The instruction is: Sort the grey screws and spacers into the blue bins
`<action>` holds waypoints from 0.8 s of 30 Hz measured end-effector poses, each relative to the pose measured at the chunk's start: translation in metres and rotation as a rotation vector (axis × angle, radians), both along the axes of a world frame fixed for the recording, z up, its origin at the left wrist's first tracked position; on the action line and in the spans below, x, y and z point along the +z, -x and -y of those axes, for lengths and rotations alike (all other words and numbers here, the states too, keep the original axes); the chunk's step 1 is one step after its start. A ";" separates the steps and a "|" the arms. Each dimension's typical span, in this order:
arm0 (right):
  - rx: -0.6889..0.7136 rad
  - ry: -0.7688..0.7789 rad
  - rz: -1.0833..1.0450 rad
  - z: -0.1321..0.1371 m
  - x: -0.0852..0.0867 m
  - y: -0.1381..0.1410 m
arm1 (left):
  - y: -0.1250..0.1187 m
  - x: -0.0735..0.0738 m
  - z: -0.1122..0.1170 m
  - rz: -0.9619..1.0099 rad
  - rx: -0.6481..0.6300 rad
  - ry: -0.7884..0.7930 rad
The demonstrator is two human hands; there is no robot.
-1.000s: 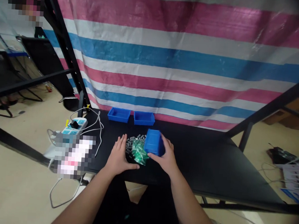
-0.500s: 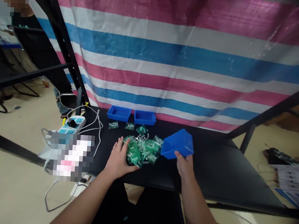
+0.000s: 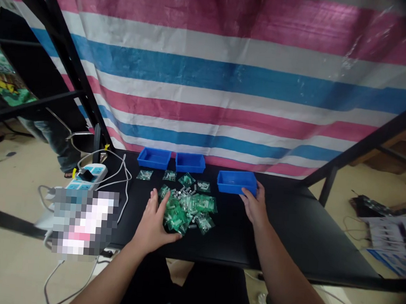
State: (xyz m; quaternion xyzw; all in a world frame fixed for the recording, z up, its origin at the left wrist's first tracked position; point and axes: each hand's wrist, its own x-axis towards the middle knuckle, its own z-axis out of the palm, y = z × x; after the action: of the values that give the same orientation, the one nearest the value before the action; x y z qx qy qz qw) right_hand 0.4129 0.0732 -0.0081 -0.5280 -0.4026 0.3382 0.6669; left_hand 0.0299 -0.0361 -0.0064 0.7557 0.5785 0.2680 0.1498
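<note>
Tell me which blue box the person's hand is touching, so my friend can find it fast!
Find the striped tarp behind the black table. Three blue plastic trays sit at the table's back edge. Yours is the rightmost one, apart from the two side by side, with the right hand's fingers on its front edge.

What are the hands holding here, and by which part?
The right hand grips a blue plastic bin by its near edge; the left hand rests against a pile of green plastic bags, holding nothing.
</note>
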 end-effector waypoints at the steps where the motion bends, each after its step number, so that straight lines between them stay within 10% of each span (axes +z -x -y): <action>1: -0.042 0.017 0.080 -0.009 -0.001 -0.002 | 0.000 0.001 0.000 0.001 -0.001 0.011; 6: -0.294 0.186 0.391 -0.031 -0.005 0.007 | 0.000 0.005 0.003 0.020 -0.015 -0.006; 11: -0.213 0.057 0.721 -0.025 -0.012 0.028 | 0.002 0.016 -0.003 0.008 0.019 -0.096; 19: -0.192 0.145 0.992 -0.037 -0.020 0.034 | 0.030 0.050 -0.126 -0.169 0.258 -0.279; 24: -0.140 0.176 1.026 -0.038 -0.023 0.036 | 0.032 0.050 -0.171 -0.288 0.127 -0.168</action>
State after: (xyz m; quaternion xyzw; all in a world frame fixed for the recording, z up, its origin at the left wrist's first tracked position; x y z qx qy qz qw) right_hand 0.3768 0.1108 -0.0315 -0.7052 -0.6114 0.0235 0.3582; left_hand -0.0021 0.1345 0.0436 0.7579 0.6163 0.2131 -0.0157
